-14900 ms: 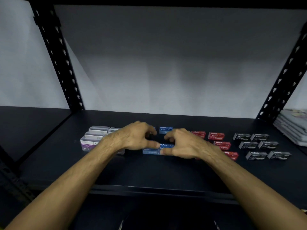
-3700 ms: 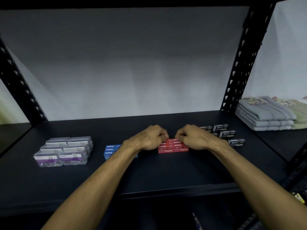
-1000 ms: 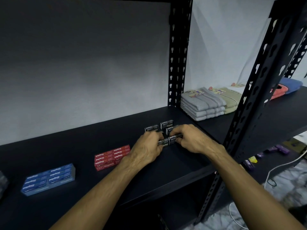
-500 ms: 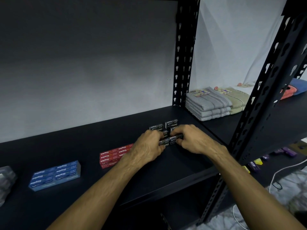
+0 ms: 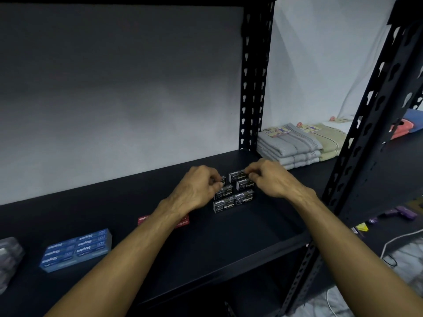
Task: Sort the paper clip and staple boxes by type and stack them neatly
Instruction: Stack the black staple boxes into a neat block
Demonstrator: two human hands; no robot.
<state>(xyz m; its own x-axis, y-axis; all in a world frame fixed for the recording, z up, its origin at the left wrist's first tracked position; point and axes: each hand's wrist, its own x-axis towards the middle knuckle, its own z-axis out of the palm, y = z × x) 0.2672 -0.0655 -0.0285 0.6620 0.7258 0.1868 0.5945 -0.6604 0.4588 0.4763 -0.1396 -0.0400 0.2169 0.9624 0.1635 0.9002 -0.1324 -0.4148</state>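
both hands (image 5: pixel 231 183) gripping black staple boxes (image 5: pixel 233 193)

The staple boxes under my fingers (image 5: pixel 233 195) are black with white lettering. To my left lie red boxes (image 5: pixel 183 221) and a blue block (image 5: pixel 76 249), also white-lettered. The shelf (image 5: pixel 229 236) and its posts (image 5: pixel 254 76) are black, the back wall (image 5: pixel 126 88) grey-white. The folded towels are grey with darker stripes (image 5: pixel 288 147) and pale green (image 5: pixel 329 138).

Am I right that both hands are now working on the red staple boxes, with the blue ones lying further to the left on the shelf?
Not quite: the head view shows both hands, left hand and right hand, on the black staple boxes. The blue staple boxes do lie further left on the shelf.
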